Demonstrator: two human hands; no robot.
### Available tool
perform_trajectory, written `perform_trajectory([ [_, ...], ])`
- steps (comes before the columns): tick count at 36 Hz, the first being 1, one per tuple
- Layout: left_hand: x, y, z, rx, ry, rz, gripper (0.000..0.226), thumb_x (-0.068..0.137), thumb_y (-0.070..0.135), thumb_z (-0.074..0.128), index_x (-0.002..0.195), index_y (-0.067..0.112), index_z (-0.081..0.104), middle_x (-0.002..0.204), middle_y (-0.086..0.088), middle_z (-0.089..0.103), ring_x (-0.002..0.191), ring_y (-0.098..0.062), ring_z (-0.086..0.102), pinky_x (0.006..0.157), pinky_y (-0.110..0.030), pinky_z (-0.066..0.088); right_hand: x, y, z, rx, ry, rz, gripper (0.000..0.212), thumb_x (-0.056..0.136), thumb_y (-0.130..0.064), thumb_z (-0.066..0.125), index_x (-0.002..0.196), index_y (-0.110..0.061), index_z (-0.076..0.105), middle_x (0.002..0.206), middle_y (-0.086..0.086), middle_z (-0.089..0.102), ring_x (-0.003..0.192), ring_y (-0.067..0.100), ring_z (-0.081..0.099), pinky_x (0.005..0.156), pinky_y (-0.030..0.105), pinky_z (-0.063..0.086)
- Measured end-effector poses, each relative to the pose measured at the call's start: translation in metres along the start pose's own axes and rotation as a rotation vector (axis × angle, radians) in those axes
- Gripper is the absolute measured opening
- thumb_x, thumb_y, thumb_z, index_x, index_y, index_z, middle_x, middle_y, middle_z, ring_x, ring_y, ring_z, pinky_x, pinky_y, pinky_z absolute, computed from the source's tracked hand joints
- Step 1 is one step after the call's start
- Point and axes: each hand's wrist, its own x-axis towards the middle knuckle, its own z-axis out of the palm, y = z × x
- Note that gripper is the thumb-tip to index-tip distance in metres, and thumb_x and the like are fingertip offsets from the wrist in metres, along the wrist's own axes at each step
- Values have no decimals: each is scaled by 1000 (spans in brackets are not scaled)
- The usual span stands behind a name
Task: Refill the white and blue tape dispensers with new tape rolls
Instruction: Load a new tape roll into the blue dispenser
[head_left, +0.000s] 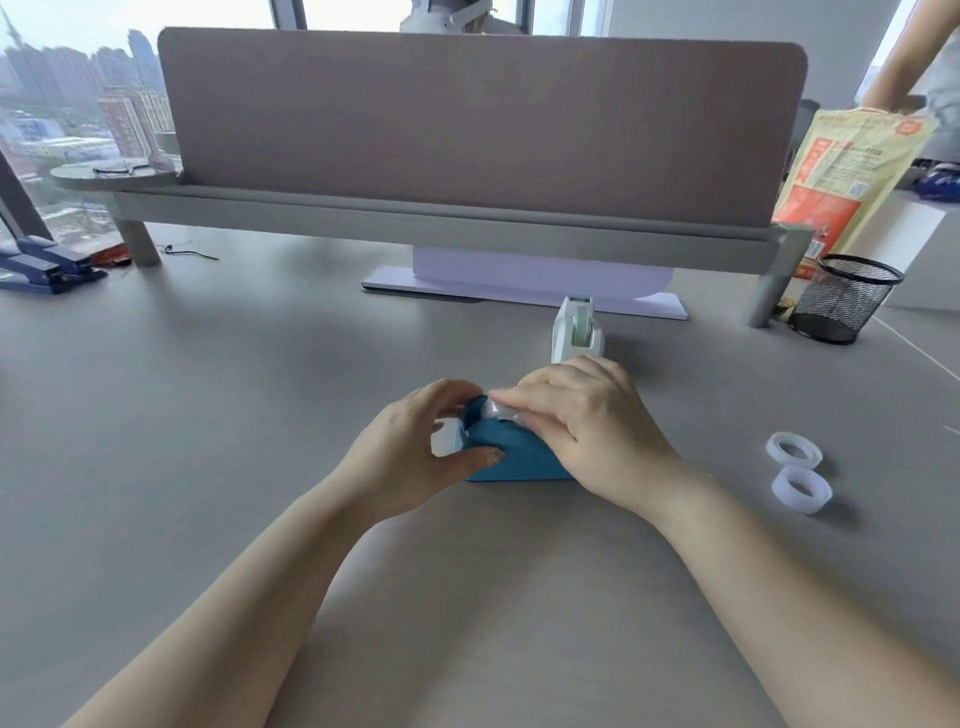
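Observation:
The blue tape dispenser stands on the grey desk in front of me. My left hand grips its left end, thumb on the side and fingers curled over the top. My right hand covers its right part, with the fingers pressing a clear tape roll into the top of the dispenser. Just behind my right hand stands the white tape dispenser with a roll in it. Two loose clear tape rolls lie on the desk to the right.
A black mesh pen cup stands at the back right beside a yellow-red bag. A grey shelf with a partition panel spans the back. A blue stapler lies far left. Another person's arm shows at the top right.

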Motion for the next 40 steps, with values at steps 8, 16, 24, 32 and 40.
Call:
perform_trajectory([
  [8,1,9,5,77,249,104,28,85,34,65,113,32,65,115,14,61,113,-11,54,97,-27,43,3,10,-18,285,78,328,18,87,-23,60,98,-28,72,90,-15,65,96,17,59,94,47,45],
  [16,2,9,9,46,288,114,14,87,31,64,97,33,73,98,13,65,100,-12,58,87,-32,49,5,2,-10,326,-7,521,18,85,-35,63,83,-21,74,85,-5,63,84,20,60,87,46,48],
  [24,2,11,11,26,292,121,15,87,29,64,98,32,74,97,13,67,100,-12,59,87,-32,49,8,-3,-5,82,69,533,29,80,-47,64,69,-22,74,94,-9,65,96,21,56,88,34,37],
  [32,2,11,11,8,295,110,14,86,28,66,97,31,74,97,12,67,99,-11,60,86,-30,49,12,-15,-3,183,99,574,12,74,-38,75,66,-28,73,109,-14,64,105,13,50,97,39,35],
  [40,2,12,13,25,289,98,15,86,30,64,100,32,72,97,15,67,97,-8,59,87,-27,49,10,-16,3,219,71,614,20,81,-31,68,63,-26,62,111,-11,65,107,16,53,92,33,36],
])
